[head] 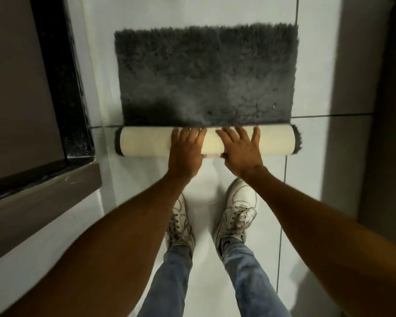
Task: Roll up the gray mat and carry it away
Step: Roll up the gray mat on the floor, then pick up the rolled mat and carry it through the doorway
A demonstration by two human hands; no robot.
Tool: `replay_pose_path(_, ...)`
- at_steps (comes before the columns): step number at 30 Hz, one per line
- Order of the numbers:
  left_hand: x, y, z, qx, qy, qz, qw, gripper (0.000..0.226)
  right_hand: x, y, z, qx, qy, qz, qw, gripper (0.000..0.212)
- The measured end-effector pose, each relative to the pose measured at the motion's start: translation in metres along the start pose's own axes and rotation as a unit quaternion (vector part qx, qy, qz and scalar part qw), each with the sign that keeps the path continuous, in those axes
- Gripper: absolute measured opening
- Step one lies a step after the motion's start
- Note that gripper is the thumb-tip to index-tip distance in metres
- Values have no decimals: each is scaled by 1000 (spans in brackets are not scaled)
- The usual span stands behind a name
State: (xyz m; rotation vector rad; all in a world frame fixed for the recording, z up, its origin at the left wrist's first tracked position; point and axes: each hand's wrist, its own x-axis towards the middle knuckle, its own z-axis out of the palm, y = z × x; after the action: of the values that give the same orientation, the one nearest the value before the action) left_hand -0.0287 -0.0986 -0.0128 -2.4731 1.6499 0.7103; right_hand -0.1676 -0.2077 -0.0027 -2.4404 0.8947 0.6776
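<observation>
A shaggy gray mat (206, 74) lies flat on the white tiled floor ahead of me. Its near edge is wound into a roll (146, 143) that shows the cream ribbed backing, with gray pile sticking out at both ends. My left hand (186, 149) and my right hand (240, 149) rest side by side on top of the roll's middle, palms down, fingers spread and pointing toward the flat part. The thumbs reach under the roll's near side.
A dark speckled stone threshold (64, 88) and a brown door panel stand at the left. A brown ledge (32, 202) juts out at the lower left. My white sneakers (236, 211) stand just behind the roll. A dark wall runs along the right.
</observation>
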Motion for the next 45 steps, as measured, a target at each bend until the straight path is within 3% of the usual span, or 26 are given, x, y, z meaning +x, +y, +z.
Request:
replay_pose_path(5, 13, -2, -20, 6, -123, 25, 992, 86, 12, 6, -31, 30, -162, 20, 986, 71)
replay_pose_path(7, 41, -15, -42, 45, -135, 63, 988, 89, 39, 17, -59, 66, -212, 13, 975, 68)
replay_pose_path(9, 58, -23, -58, 70, -82, 81, 991, 80, 56, 25, -81, 86, -142, 7, 986, 57)
replay_pose_path(11, 61, -22, -63, 52, 7, 55, 997, 55, 61, 27, -89, 74, -15, 22, 997, 38)
replay_pose_path(13, 57, -18, -56, 31, 55, 31, 998, 34, 59, 22, -79, 35, 50, 27, 998, 34)
replay_pose_path(15, 51, -16, -44, -7, 43, 18, 999, 49, 49, 19, -63, 14, 49, 1, 999, 47)
replay_pose_path(18, 49, -20, -31, 15, -3, 37, 999, 103, 44, 23, -44, -42, -20, -23, 999, 112)
replay_pose_path(20, 59, -23, -26, 37, -9, 46, 998, 120, 55, 27, -36, -80, -14, -18, 997, 131)
replay_pose_path(24, 81, -28, -24, 68, 18, 16, 997, 101, 77, 25, -31, -76, 55, 12, 996, 115)
replay_pose_path(28, 52, -25, -13, 81, 75, 52, 993, 75, 45, 13, -9, -46, 89, 31, 995, 96)
replay_pose_path(34, -20, -8, 3, 31, -93, 66, 993, 95, -35, -6, 25, 7, -41, 56, 998, 96)
replay_pose_path(39, 31, -15, -17, 13, -275, 58, 960, 109, -1, 20, -11, 72, -153, 38, 985, 96)
replay_pose_path(41, 65, -19, -27, 4, -341, 48, 939, 114, 8, 25, -25, 89, -111, 26, 989, 91)
replay_pose_path(43, 91, -19, -36, -25, -340, 35, 939, 122, -4, 17, -27, 135, 32, 46, 989, 73)
replay_pose_path(45, 105, -18, -45, -74, -310, 15, 948, 128, -27, -8, -17, 209, 196, 81, 955, 48)
